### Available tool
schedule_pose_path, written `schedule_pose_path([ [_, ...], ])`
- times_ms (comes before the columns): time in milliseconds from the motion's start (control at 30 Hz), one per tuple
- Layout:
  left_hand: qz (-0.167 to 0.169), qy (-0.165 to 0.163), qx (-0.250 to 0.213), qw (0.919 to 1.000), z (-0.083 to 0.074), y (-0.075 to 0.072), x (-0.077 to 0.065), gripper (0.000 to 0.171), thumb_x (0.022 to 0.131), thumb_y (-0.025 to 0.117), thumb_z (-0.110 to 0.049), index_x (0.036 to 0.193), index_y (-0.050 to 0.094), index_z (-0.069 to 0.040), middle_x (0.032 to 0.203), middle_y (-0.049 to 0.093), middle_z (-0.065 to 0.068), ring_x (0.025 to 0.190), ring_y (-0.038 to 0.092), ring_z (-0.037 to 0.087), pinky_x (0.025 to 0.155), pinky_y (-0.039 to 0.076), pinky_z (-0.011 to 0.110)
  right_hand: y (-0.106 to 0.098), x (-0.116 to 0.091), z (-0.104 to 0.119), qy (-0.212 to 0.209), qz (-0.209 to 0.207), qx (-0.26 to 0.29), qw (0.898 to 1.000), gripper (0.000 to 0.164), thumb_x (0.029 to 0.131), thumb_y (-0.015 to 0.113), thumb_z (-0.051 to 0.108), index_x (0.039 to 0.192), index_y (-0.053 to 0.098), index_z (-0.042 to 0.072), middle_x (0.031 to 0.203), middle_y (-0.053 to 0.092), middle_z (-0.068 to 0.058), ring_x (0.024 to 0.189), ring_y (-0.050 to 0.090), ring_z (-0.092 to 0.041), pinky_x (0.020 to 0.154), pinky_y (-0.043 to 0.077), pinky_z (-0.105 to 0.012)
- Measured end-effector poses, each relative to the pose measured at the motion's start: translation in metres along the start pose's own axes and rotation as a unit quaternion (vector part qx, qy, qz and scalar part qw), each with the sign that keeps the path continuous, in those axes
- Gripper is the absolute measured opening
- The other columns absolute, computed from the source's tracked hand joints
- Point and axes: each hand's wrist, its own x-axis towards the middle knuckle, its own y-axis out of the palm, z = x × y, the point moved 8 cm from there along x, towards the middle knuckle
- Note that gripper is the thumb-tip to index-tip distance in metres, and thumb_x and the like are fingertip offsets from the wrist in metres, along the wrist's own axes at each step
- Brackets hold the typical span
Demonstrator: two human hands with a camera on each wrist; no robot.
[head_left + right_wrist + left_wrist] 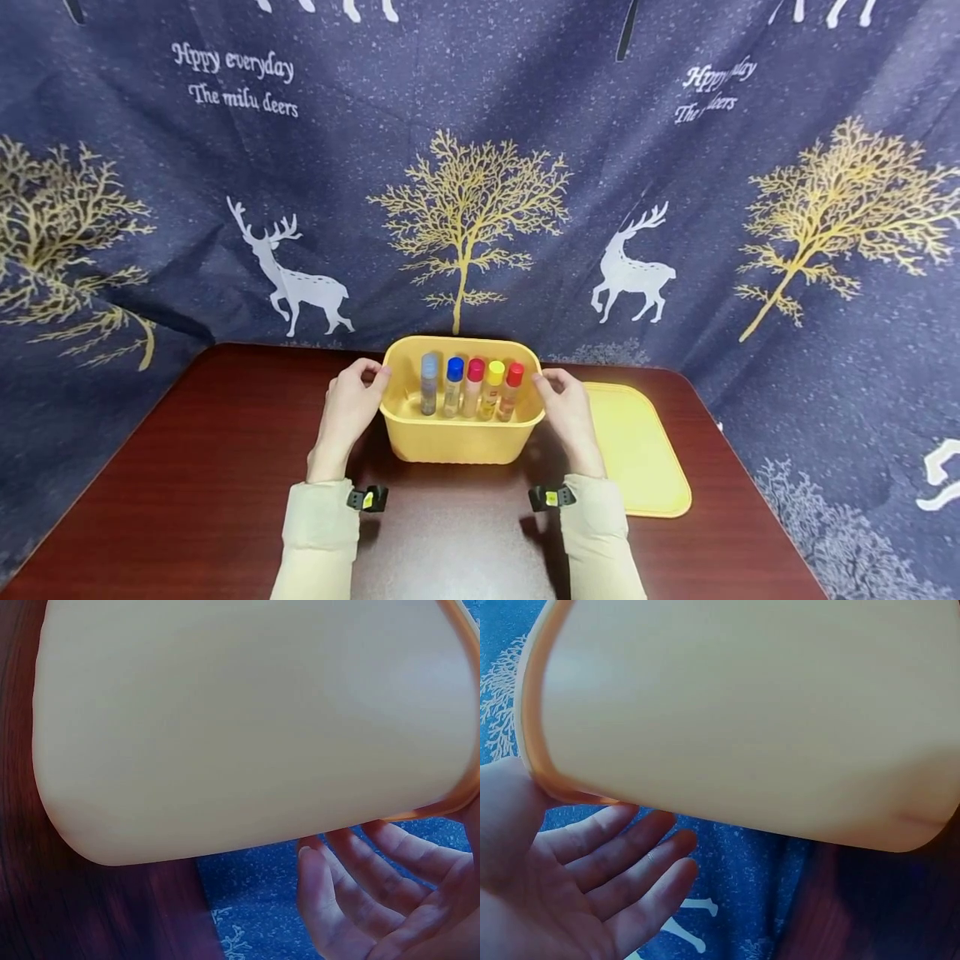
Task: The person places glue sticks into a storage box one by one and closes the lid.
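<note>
A yellow plastic box (459,443) without its cover is held at both ends. My left hand (351,410) grips its left end, thumb at the rim and fingers (641,859) against the outer wall. At the opposite end my right hand (568,413) grips the rim in the same way, its fingers (382,874) touching the outside. Several slim clear bottles (472,398) stand upright in a row inside, with caps in grey-blue, blue, red and yellow. Whether the box's base touches the table cannot be told.
A flat yellow lid (637,454) lies on the dark red-brown table (202,467), to the right of the box and partly behind my right forearm. Behind the table hangs a dark blue cloth (480,100) with printed deer and trees.
</note>
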Motion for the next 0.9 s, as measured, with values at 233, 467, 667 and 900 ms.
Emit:
schedule_pose_path([
  [233,0.01,-0.005,-0.01,0.9999,0.002,0.0,-0.002,0.024,0.099,0.058,-0.029,0.103,0.065,-0.007,0.098,0.07,0.012,0.09,0.064,0.027,0.078,0.046,0.041,0.002,0.0,-0.003,0.006,0.003,0.008,1.0,0.026,0.097,0.061,0.023,0.108,0.067,0.0,0.104,0.068,-0.02,0.097,0.065,-0.039,0.079,0.053,-0.038],
  [467,0.011,-0.004,-0.01,0.9999,0.001,-0.003,-0.003,0.025,0.099,0.057,-0.03,0.103,0.065,-0.007,0.098,0.07,0.012,0.09,0.064,0.027,0.077,0.047,0.04,0.002,-0.001,-0.001,-0.001,-0.001,0.001,1.0,0.03,0.098,0.06,0.029,0.107,0.069,0.001,0.103,0.069,-0.017,0.095,0.066,-0.035,0.078,0.052,-0.036],
  [667,0.008,0.0,-0.007,0.9999,0.001,-0.003,-0.002,0.024,0.099,0.057,-0.028,0.103,0.064,-0.006,0.097,0.07,0.012,0.09,0.064,0.027,0.078,0.047,0.04,-0.002,-0.003,-0.003,0.005,0.002,-0.003,1.0,0.048,0.101,0.05,0.046,0.109,0.068,0.002,0.101,0.068,-0.017,0.09,0.065,-0.031,0.077,0.052,-0.036],
  [900,0.009,0.0,-0.013,0.9999,-0.004,0.001,0.0,0.023,0.099,0.058,-0.027,0.102,0.065,-0.006,0.094,0.07,0.011,0.088,0.064,0.025,0.076,0.046,0.038,-0.027,-0.01,0.0,0.026,-0.003,0.024,0.999,0.043,0.103,0.049,0.036,0.113,0.063,-0.003,0.1,0.068,-0.023,0.07,0.066,-0.02,0.06,0.055,-0.029],
])
